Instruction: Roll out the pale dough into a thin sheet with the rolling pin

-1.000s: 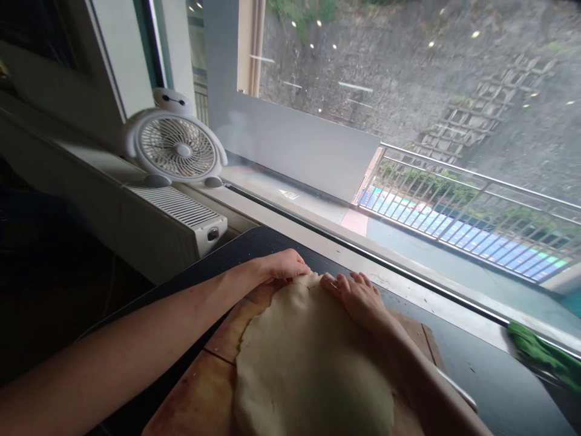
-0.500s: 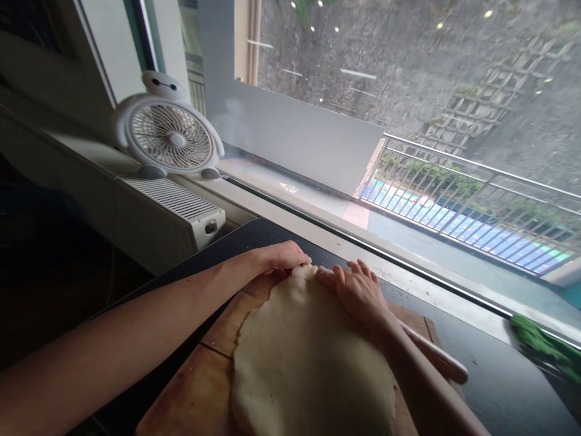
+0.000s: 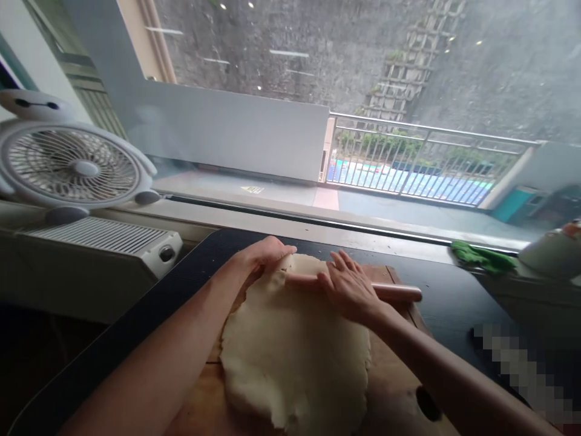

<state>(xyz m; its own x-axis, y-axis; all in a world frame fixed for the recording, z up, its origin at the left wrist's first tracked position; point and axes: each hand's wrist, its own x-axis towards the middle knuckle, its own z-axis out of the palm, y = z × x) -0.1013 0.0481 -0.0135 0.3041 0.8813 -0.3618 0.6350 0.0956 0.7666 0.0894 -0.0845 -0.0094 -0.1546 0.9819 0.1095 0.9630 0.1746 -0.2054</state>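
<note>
Dough (image 3: 295, 351) lies in a broad sheet on the wooden board (image 3: 200, 396), so I judge the flattening well along. My rolling pin (image 3: 399, 292) sits across it near the far edge, with dough showing on both sides. My right hand (image 3: 351, 286) spreads over the pin, fingers apart; my left hand (image 3: 265, 251) is bunched at the far-left rim, though I can't tell whether it pinches any. That ragged rim looks unfinished.

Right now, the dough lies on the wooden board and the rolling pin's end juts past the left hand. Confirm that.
No: the rolling pin juts past the right hand, not the left hand, as the head view shows. The dough does lie on the wooden board.
</note>
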